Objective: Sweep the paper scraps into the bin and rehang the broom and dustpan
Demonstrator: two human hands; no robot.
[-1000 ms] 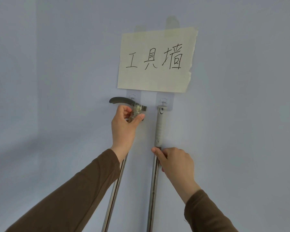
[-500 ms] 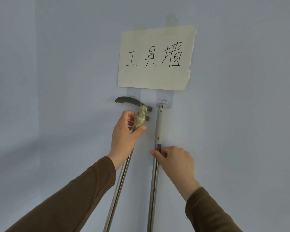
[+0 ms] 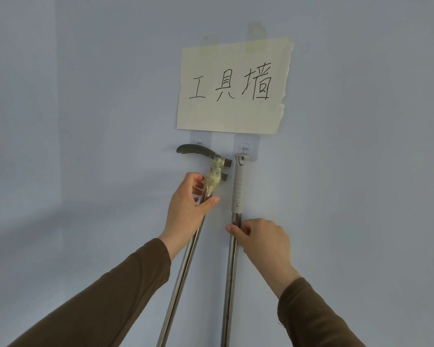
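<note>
Two steel poles stand against the pale wall; their lower ends are out of view. The left pole (image 3: 181,279) leans and ends in a dark curved handle (image 3: 193,151) with yellowish tape wrapped below it. My left hand (image 3: 186,209) grips this pole just under the tape. The handle sits right under the left wall hook (image 3: 199,140); whether it hangs on it I cannot tell. The right pole (image 3: 229,284) has a grey grip (image 3: 239,186) whose top hangs on the right hook (image 3: 246,146). My right hand (image 3: 263,244) holds it just below the grey grip.
A cream paper sign (image 3: 233,88) with handwritten characters is taped to the wall directly above the two hooks. Bare wall lies to both sides, and a wall corner runs down the far left.
My left hand has slid down from the curved handle to below the tape. The handle has shifted a little to the right and its pole leans more. My right hand has hardly moved.
</note>
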